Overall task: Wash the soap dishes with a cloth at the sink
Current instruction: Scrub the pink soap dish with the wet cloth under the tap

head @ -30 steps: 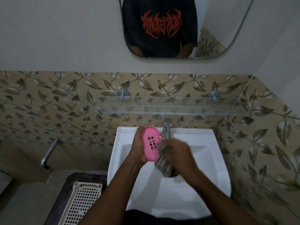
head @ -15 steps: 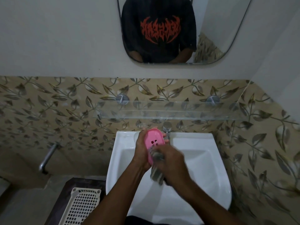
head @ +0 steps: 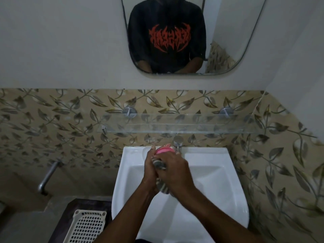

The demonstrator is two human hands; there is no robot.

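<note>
I see my left hand (head: 150,165) closed around the pink soap dish (head: 164,149), holding it over the sink (head: 210,172) at 12 o'clock, just beside the tap (head: 178,142), probably so runoff falls into the basin. My right hand (head: 175,171) clamps the striped cloth (head: 160,163) against the dish to scrub it. 1 white basket (head: 87,227) waits at 7 o'clock.

Both forearms bare, no sleeves at wrists. Mirror (head: 184,35) reflection above sink: black short-sleeved T-shirt (head: 166,32), jagged red lettering (head: 169,38) across chest. No rings visible.
</note>
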